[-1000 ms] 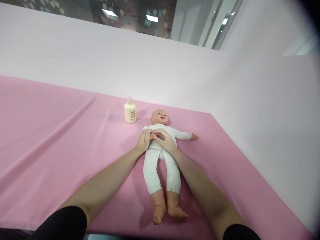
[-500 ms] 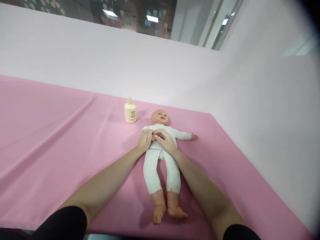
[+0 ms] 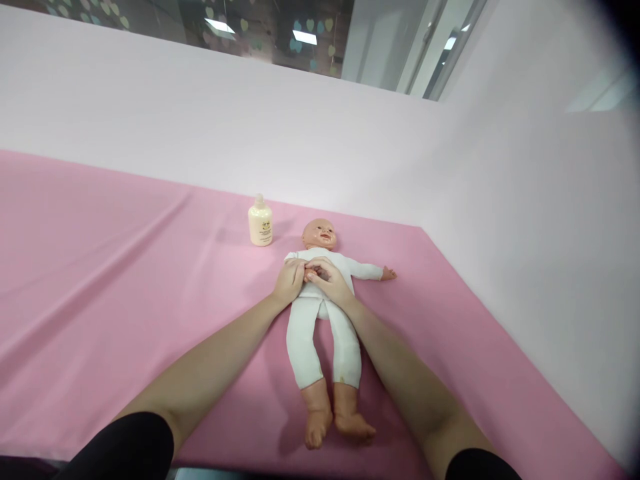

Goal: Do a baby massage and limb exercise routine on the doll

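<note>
- The left hand (image 3: 289,282) lay on the doll's (image 3: 323,313) chest from the person's left, fingers curled round the doll's small hand, which had been brought across the torso; closed on it, so the little arm stayed lifted off the cloth rather than dropping to the side.
- The right hand (image 3: 327,279) met it from the other side, fingertips bent down onto the same small hand, pinching or rubbing it; whether it truly gripped or only pressed could not be told, since the fingers overlapped.
- With both hands meeting over the chest, the torso beneath them was pinned flat, which kept the doll from sliding.
- The doll lay on its back in a white suit, head toward the far edge of the surface (image 3: 100,280), bare feet toward the near edge, its other arm flung out toward the right edge.
- It sat nearer the far right corner than the middle, within easy reach of both forearms.
- A cream bottle (image 3: 261,223) stood upright just beyond the doll's head, to its left, near the far edge and apart from the hands.
- A pink cloth (image 3: 475,373) covered the surface; pale walls (image 3: 525,233) closed it at the far and right edges.
</note>
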`<state>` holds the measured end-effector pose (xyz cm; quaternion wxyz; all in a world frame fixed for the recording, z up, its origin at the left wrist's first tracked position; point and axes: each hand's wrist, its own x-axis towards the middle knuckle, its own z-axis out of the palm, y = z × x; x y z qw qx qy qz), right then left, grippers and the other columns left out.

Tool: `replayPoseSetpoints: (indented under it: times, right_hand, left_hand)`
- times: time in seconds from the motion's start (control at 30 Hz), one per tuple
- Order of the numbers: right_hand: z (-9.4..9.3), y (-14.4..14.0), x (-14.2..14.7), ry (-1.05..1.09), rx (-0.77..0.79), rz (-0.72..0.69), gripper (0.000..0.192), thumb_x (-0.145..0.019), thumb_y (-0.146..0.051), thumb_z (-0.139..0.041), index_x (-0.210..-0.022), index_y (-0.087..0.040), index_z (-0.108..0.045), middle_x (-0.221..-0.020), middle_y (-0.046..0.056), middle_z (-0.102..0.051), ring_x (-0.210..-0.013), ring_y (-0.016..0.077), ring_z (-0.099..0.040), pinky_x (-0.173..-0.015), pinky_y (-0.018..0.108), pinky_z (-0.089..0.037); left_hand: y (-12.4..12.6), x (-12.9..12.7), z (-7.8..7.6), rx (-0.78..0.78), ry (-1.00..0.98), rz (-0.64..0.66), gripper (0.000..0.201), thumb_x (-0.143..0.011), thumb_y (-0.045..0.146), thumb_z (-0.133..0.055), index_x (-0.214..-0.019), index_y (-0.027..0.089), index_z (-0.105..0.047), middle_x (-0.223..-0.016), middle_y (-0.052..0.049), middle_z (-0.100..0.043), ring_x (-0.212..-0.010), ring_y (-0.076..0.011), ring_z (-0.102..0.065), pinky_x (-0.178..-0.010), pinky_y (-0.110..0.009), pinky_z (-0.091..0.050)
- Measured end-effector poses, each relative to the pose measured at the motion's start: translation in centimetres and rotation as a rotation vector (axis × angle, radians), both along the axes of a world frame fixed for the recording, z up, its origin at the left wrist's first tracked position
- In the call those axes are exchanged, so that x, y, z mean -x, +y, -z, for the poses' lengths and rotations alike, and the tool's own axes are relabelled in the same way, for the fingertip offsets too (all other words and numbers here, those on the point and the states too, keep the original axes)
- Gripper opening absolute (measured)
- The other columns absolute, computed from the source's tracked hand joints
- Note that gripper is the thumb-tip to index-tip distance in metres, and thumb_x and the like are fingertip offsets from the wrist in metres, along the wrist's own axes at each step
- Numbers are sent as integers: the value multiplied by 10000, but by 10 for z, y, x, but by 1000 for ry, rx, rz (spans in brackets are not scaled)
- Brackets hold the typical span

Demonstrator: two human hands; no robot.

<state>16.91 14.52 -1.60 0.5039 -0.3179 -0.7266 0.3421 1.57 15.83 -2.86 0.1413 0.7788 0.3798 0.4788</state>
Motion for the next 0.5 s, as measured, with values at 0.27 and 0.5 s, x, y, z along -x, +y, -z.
replayPoseSetpoints:
  times: [0.27, 0.5]
  right_hand:
    - [-1, 1, 1, 26, 30, 5, 160, -830, -368, -605, -879, -217, -628, -946, 39, -557, -862, 161, -589, -798, 318, -510]
    - [-8, -2, 0, -49, -57, 60, 248, -926, -378, -463, -860, -220, -643, -938, 50, -598, -970, 182, -571, -971, 371, -422]
  left_hand:
    - [-1, 0, -2, -15, 53, 23, 429, -967, 279, -195, -691, 212, -517, -708, -32, -619, -755, -184, -562, -816, -369, -411]
    - [1, -1, -1, -14, 43, 4, 412, -966, 282, -206, -757, 207, -553, -766, -41, -645, -773, -186, -571, -820, -369, -414]
